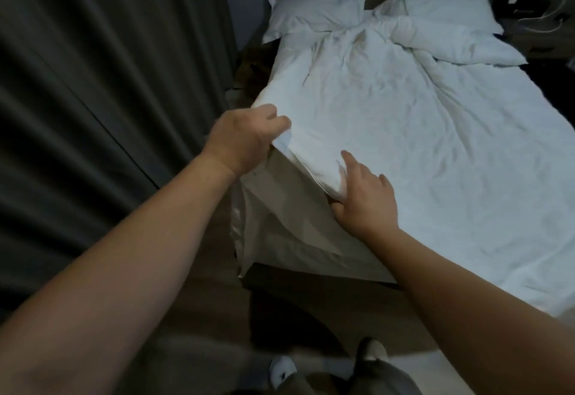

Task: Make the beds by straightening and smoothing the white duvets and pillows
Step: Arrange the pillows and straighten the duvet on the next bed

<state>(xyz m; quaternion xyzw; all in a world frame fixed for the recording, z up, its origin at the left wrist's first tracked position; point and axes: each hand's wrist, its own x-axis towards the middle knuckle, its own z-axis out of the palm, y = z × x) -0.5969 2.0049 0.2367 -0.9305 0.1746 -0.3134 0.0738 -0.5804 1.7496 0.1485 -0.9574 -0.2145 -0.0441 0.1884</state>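
- At the foot corner of the bed, on its curtain side, the left hand grips the white duvet by its edge, fingers curled into the cloth.
- Just along that bed edge, the right hand pinches the same hem, thumb beneath, fingers on top.
- Step in hand, as I judge it: squaring the duvet's corner.
- Toward the bed's head the duvet bunches between two pillows; the next move likely calls for a taut pull, then smoothing.
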